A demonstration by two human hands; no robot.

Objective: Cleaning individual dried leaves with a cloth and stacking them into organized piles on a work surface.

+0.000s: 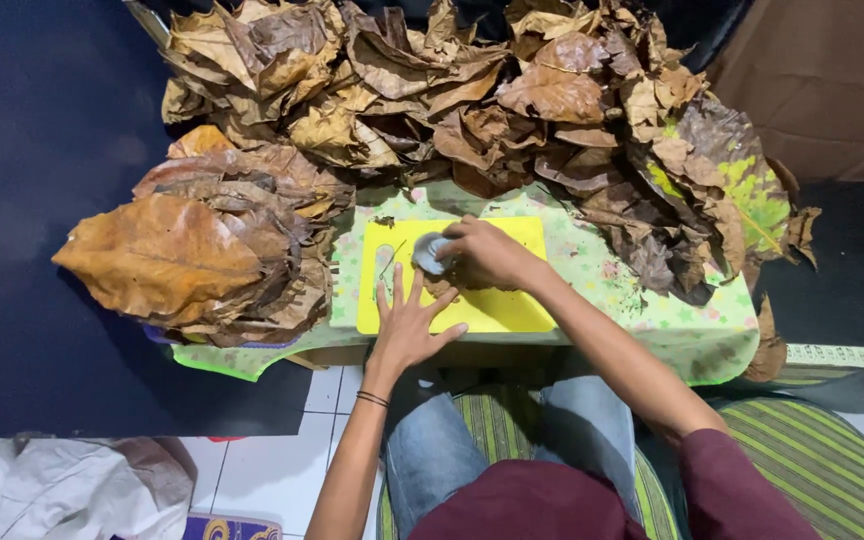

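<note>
Dried leaf pile (432, 110), worktop (692, 320), yellow cutting board (492, 310), two hands.
Right hand (487, 255) has its grip closed on a small round metal piece (430, 252), pressed onto the board's upper middle. Left hand (407, 320), just below it, lies flat with fingers spread, holding nothing.

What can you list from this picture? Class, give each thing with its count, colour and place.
Dry leaves: a large heap, brown and tan, across the top of the table.
Leaf stack: one, orange-brown, at the table's left.
Cloth: one, pale green with a pattern, covering the table.
Board: one, yellow, at the table's middle.
Leaf piece: one, brown, on the board under the hands.
Round tool: one, grey, on the board.
White cloth: one, bottom left on the tiled floor.
Left hand: flat on the board, fingers spread.
Right hand: its grip closed on the round tool.
</note>
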